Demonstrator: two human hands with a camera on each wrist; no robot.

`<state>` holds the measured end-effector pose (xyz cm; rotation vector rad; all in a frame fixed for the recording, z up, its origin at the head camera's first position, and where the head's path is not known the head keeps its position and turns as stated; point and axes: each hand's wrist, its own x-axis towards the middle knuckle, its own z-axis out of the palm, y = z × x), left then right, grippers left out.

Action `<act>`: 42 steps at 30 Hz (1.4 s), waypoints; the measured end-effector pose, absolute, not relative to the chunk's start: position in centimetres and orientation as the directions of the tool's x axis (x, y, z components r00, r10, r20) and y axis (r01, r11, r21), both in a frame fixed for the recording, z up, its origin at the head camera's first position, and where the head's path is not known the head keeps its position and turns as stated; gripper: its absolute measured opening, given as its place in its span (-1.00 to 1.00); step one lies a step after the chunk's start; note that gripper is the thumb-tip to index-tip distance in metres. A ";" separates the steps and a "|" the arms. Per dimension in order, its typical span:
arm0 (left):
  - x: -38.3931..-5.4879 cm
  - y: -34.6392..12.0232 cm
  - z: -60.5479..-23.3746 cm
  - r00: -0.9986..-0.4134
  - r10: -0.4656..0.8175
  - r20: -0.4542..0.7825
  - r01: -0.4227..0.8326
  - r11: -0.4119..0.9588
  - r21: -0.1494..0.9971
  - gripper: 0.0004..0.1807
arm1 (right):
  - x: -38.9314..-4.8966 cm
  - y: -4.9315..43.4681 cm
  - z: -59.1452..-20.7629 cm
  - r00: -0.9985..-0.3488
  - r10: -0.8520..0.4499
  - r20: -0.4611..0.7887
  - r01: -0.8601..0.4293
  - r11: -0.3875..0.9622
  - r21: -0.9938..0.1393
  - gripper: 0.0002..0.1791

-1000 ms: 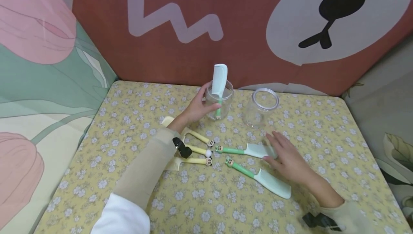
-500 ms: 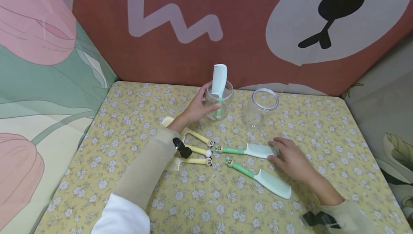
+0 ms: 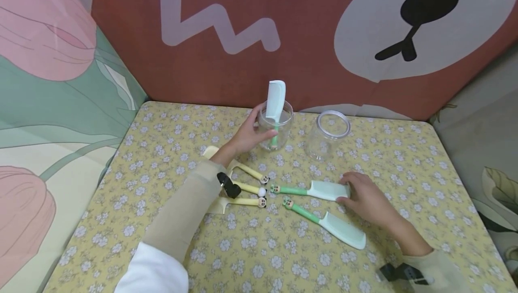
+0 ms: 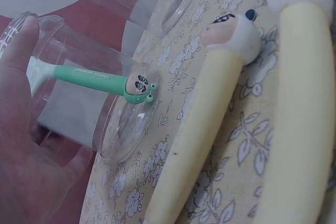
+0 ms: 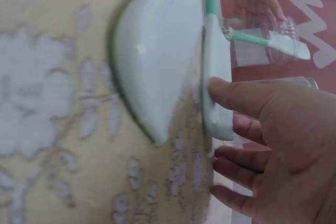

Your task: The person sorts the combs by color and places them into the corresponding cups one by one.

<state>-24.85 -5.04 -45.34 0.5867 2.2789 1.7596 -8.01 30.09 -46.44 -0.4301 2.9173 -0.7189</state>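
Note:
My left hand [image 3: 248,135] grips a clear jar [image 3: 286,126] at the back of the table, thumb in front. Inside the jar, a pale green comb [image 3: 276,97] stands with its handle down; its green handle [image 4: 89,78] ends in a small frog-hooded figure. My right hand [image 3: 370,199] pinches the blade end of a second pale green comb [image 3: 325,190] between thumb and fingers. The thumb presses its back edge in the right wrist view, and its handle points left. A third pale green comb [image 3: 344,231] lies nearer me, slanted.
Another clear jar [image 3: 321,144] with a silvery rim stands right of the gripped one. Several pale yellow combs [image 3: 247,201] lie under and beside my left forearm. A red patterned cloth wall [image 3: 226,73] rises behind the flowered table [image 3: 162,126].
My right hand has come down and back onto the second green comb, its fingers closing on the blade end. That comb has shifted slightly right. My left hand and the jar stay put.

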 end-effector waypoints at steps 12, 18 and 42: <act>-24.9 -5.1 -45.4 -0.899 0.431 0.079 0.184 0.208 0.961 -0.01 | -8.4 30.8 -45.6 -0.960 -0.238 -0.147 -0.074 0.723 -0.687 -0.88; -24.9 -5.1 -45.6 -0.900 0.427 0.082 0.188 0.214 0.959 -0.01 | -8.5 31.5 -44.7 -0.977 -0.127 -0.170 0.063 0.593 -0.802 -0.69; -24.8 -5.0 -45.4 -0.902 0.425 0.082 0.194 0.229 0.954 -0.01 | -8.7 30.3 -43.8 -0.998 -0.046 -0.044 0.056 -0.285 -0.957 -0.61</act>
